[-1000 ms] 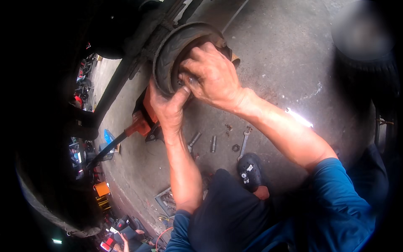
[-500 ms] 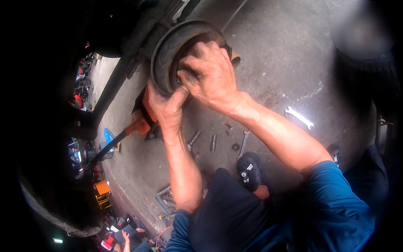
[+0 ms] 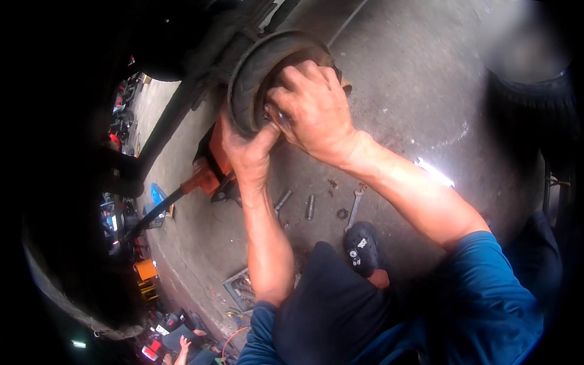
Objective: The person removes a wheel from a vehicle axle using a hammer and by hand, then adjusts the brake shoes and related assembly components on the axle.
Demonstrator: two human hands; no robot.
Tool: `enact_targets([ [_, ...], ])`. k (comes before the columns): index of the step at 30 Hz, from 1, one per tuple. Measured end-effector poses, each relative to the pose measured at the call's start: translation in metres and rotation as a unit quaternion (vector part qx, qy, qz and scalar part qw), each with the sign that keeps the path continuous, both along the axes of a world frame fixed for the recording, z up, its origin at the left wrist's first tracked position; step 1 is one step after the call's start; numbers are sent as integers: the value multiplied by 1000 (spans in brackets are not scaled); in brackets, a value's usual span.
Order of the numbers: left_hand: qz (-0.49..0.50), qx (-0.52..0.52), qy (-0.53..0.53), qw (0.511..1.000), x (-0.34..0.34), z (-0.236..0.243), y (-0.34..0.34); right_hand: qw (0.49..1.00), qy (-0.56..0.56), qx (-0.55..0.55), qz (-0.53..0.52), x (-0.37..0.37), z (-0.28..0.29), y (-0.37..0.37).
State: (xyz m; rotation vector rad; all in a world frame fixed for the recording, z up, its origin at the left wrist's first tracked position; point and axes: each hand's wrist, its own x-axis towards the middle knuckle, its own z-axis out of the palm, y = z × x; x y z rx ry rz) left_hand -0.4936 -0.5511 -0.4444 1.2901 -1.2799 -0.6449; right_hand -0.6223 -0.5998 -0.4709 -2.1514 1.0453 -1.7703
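Observation:
A round, dark metal wheel brake (image 3: 242, 82), shaped like a shallow drum, sits on the vehicle's axle at the top. My left hand (image 3: 248, 157) grips its lower rim, thumb in front and the fingers out of sight behind. Across the brake's open face, my right hand (image 3: 316, 112) is closed, its fingers curled in at the hub. Whatever those fingers hold is hidden by the hand itself. The left thumb tip lies close beside the right hand's lower fingers.
An orange jack (image 3: 205, 175) with a long dark handle stands under the axle. On the concrete lie a wrench (image 3: 354, 210), a nut (image 3: 342, 213), a socket (image 3: 311, 207) and a shiny wrench (image 3: 433, 171). A tool tray (image 3: 231, 286) is near my left forearm; another person's hand (image 3: 184, 344) shows lower left.
The view has shifted slightly, so the brake appears a little further right. My right hand has turned a little at the hub, its fingers still curled; the left keeps its hold on the rim.

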Motion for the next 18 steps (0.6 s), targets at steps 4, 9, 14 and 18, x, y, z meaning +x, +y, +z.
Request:
enact_targets([
  [4,-17,-4,30,999,-1,-1,1,999,-2,41,30,-2,1,0],
  [9,-9,-13,17,1000,-3,1,2,997,-34,64,6,3,2,2],
  [14,3,-16,0,1000,-3,0,5,993,-72,94,-7,5,4,6],
  [18,2,-18,-12,1000,-6,6,7,998,-53,10,37,2,-2,2],
])
